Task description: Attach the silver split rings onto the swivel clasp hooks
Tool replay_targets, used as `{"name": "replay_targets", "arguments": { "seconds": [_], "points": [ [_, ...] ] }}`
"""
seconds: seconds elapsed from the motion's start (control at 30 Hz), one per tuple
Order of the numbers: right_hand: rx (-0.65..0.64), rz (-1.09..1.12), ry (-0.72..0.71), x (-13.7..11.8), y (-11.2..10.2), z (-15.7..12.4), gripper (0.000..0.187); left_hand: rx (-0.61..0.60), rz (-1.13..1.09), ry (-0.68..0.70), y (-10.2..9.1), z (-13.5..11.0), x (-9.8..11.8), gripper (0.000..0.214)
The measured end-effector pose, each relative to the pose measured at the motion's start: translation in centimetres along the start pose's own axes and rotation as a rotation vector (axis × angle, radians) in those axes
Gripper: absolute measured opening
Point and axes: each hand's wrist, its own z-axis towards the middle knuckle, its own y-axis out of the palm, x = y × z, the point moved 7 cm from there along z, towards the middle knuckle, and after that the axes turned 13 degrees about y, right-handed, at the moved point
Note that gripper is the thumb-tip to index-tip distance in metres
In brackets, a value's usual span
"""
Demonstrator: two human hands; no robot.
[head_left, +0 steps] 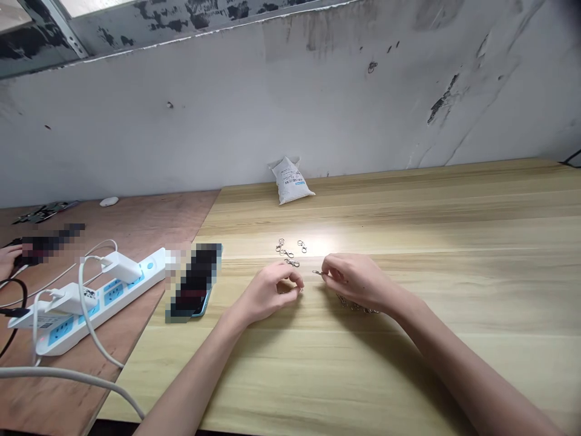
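One metal piece (316,272) is pinched by the right hand (356,280), near the left hand (267,292), whose narrowed fingers hold a tiny piece (302,290), and this fine handling step seems to need steady aim next.

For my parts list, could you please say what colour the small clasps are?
The clasps look silver; head view.

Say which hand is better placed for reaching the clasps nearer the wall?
Probably the left hand: it is close beside the nearest of those clasps, while the right hand is farther off, pinching a small metal piece.
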Motion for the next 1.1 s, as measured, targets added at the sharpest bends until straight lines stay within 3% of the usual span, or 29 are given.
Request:
{"name": "replay_targets", "arguments": {
  "seconds": [0.33, 0.63, 0.93, 1.1],
  "points": [
    [0.118, 0.051, -0.175, -1.7, 1.1, -0.5, 0.012, 0.1, 0.092, 0.063, -1.0, 0.3, -0.2, 0.014],
    [0.084, 0.085, -0.17, -2.1, 1.5, -0.5, 0.012, 0.176, 0.278, 0.006, -1.8, -0.1, -0.7, 0.008],
    [0.101, 0.087, -0.183, -2.1, 1.3, -0.5, 0.013, 0.122, 0.272, 0.062, -1.4, 0.0, -0.6, 0.022],
    [0.099, 0.086, -0.177, -2.1, 1.3, -0.5, 0.013, 0.167, 0.257, 0.099, -1.7, 0.1, -0.3, 0.024]
  ]
}}
